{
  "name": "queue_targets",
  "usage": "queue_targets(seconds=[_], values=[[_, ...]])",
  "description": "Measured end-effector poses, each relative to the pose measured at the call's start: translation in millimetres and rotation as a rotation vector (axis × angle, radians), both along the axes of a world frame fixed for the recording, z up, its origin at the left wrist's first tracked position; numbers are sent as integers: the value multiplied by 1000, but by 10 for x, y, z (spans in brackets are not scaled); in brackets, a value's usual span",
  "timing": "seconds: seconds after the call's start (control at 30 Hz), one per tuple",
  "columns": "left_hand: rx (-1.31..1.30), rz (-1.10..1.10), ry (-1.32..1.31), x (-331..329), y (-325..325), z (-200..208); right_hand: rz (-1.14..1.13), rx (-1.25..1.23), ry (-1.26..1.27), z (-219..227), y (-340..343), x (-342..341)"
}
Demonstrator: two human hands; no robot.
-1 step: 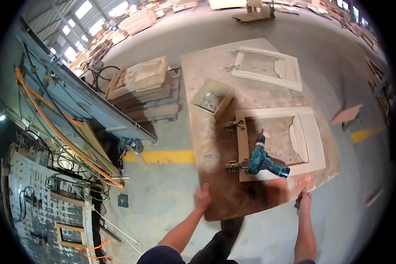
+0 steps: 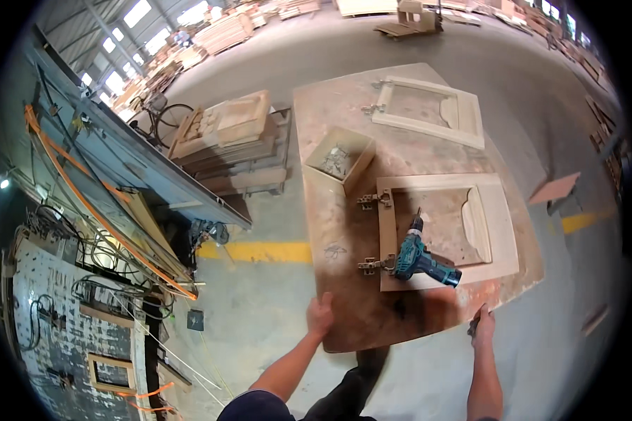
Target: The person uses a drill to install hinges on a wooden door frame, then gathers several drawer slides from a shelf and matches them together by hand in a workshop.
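Note:
My left hand (image 2: 321,316) is closed on the left edge of a worn brown work table (image 2: 428,156), close to its near corner. Farther right, my right hand (image 2: 483,327) grips the table's near edge; a small dark thing shows at its fingers, too unclear to name. A teal and black cordless drill (image 2: 423,262) lies across a pale wooden door frame (image 2: 505,224), its bit pointing away from me. Two metal hinges (image 2: 378,264) stick out from that frame's left side. Behind it lies a second wooden door frame (image 2: 470,116), also with hinges.
An open wooden box (image 2: 358,165) of small metal parts stands on the table's left side. Wooden panels are stacked on a pallet (image 2: 288,151) to the left. Hoses and cables hang by a blue metal beam (image 2: 133,133). A reddish board (image 2: 555,188) stands off to the right.

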State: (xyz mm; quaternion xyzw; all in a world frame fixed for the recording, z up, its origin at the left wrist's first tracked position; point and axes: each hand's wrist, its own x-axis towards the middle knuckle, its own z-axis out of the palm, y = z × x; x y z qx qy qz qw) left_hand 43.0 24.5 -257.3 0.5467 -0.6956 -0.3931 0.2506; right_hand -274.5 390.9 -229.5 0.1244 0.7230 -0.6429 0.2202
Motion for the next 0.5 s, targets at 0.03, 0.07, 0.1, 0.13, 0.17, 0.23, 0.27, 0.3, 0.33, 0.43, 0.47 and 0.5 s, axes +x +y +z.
queue_targets(seconds=[0.03, 0.07, 0.1, 0.13, 0.17, 0.23, 0.27, 0.3, 0.33, 0.43, 0.47, 0.5], values=[[0, 16, 4, -48, -126, 19, 16, 0, 4, -34, -92, -64], [-8, 11, 16, -102, -261, 41, 13, -13, 16, -97, -192, -145], [-6, -4, 15, -88, -336, 22, 1, -17, 15, -185, -217, -121], [-12, -17, -34, -190, -433, 68, 8, -11, 21, -292, -244, -167], [-20, -6, -17, -295, -624, 91, 27, -18, 32, -354, -385, -316], [33, 60, -49, -400, -1042, 114, 30, -34, -77, 19, -978, -412], [23, 40, -96, -521, -1246, 96, 35, -24, -58, 25, -1159, -556], [24, 38, -101, -583, -1477, 45, 37, -11, -51, -9, -1303, -635], [-64, -53, -109, -650, -1724, -7, 43, -47, -66, -56, -1494, -761], [-65, -131, -180, -1428, -2284, 65, 17, -8, 33, -89, -2024, -1393], [-193, -190, -223, -1554, -2536, 0, 56, 4, 9, -178, -2204, -1578], [-318, -245, -335, -1479, -2924, -116, 119, -3, -41, -241, -2464, -1665]])
